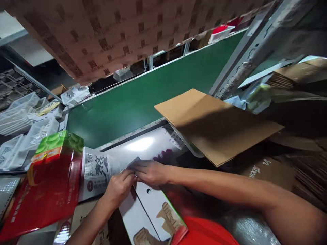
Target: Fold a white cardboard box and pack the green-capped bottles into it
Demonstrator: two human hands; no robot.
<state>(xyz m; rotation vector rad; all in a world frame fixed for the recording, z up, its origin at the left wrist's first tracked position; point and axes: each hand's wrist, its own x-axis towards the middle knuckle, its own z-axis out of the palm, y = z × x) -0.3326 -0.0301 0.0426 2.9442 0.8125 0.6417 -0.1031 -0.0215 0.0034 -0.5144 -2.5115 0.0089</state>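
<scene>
Both hands meet on the white box just below the green belt: left hand and right hand pinching its flap. Folding step, I'd say; next needs firm tucking.

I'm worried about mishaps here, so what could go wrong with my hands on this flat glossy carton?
The left hand and right hand pinch a small flap on the glossy carton; it might tear or crease. The brown cardboard sheet overhangs the carton and could slide down. The red and green box leans at the edge and may slip.
</scene>
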